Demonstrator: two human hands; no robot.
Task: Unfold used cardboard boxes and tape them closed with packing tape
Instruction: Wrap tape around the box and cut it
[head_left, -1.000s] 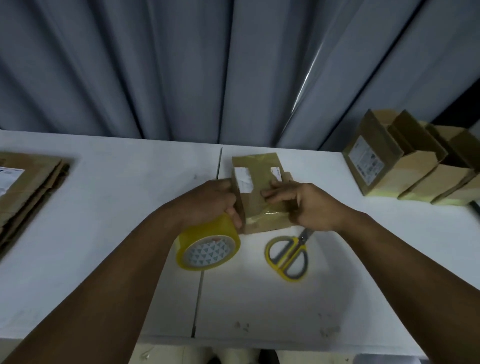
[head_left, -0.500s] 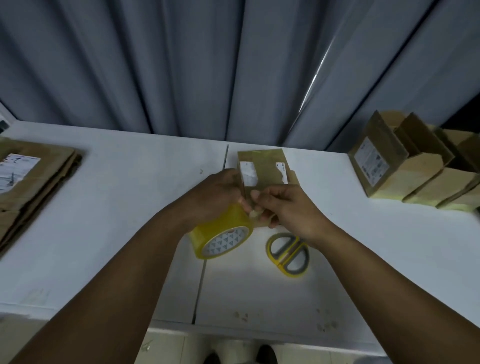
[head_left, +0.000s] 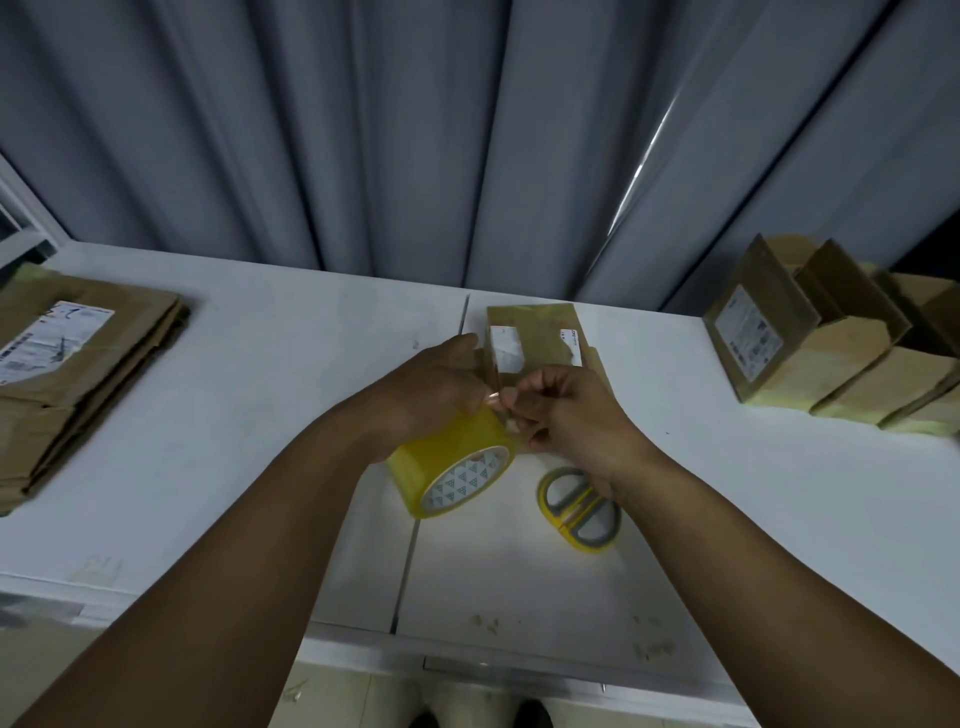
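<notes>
Two hands meet over the middle of the white worktop (head_left: 270, 415). Left hand (head_left: 441, 382) comes down over the yellow tape roll (head_left: 441, 460), fingers curled round its upper rim, gripping it. Roll is tilted, core opening toward the camera; lower edge on or just above the worktop, cannot tell which. Right hand (head_left: 569, 415) sits just right of the roll, fingers curled, thumb and forefinger pinching the roll's loose tape end at its top, right beside the left thumb. Small cardboard box (head_left: 537, 340) is directly behind both hands, farther from the camera and partly hidden by them; brown, torn white label patches on the visible face. Whether either hand touches the box: cannot tell. Scissors (head_left: 575, 512), yellow-grey handles, lie on the worktop under the right wrist, on the near side of the box, blades hidden. Flattened cardboard stack (head_left: 88, 374) at far left, well apart from the hands, shipping label on top. Row of taped boxes (head_left: 831, 364) at far right, leaning on each other. Grey curtain (head_left: 415, 130) behind the worktop.
</notes>
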